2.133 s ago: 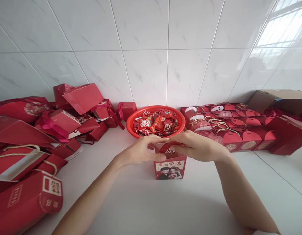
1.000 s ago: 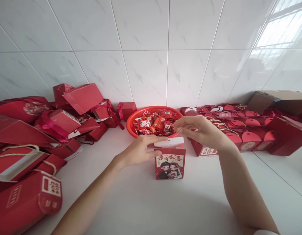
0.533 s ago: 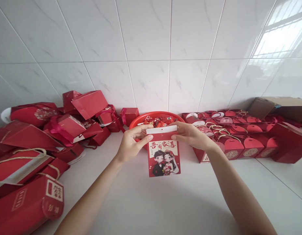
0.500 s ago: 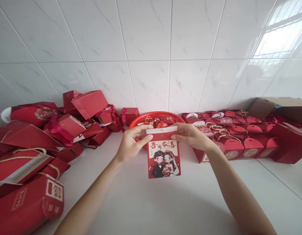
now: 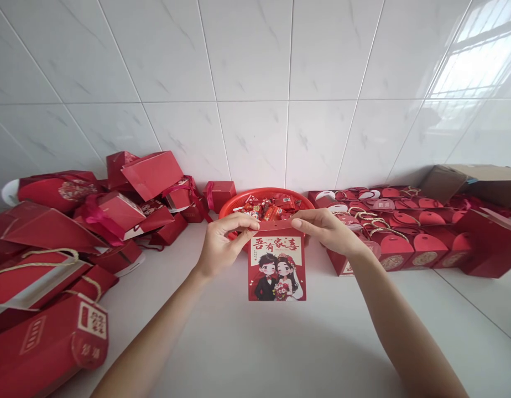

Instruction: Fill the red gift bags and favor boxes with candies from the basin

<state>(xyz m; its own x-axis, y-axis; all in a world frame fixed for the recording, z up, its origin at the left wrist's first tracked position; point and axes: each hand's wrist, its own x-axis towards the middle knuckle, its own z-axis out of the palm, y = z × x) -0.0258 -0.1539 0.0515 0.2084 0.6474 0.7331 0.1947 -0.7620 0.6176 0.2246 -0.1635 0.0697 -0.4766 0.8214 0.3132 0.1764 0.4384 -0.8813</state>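
Observation:
A flat red paper bag (image 5: 277, 271) with a cartoon bride and groom and gold-backed writing hangs upright over the white table. My left hand (image 5: 227, 243) pinches its top left corner between thumb and fingers. At the top right corner my right hand (image 5: 324, 229) grips it the same way. The bag's top edge is a red strip with a small hole in the middle. Just behind the bag, partly hidden by it and my hands, is a red plastic basket (image 5: 261, 192) with red-wrapped sweets (image 5: 276, 209).
Red gift boxes (image 5: 154, 174) lie heaped on the left, some with ribbons or rope handles. Rows of red boxes (image 5: 425, 249) stand on the right, beside a brown cardboard box (image 5: 479, 179). A tiled wall (image 5: 251, 66) rises behind.
The white strip at the bag's top is no longer visible; the red flap edge shows there instead. Both hands have stayed nearly in place, their fingertips shifted slightly along the top edge.

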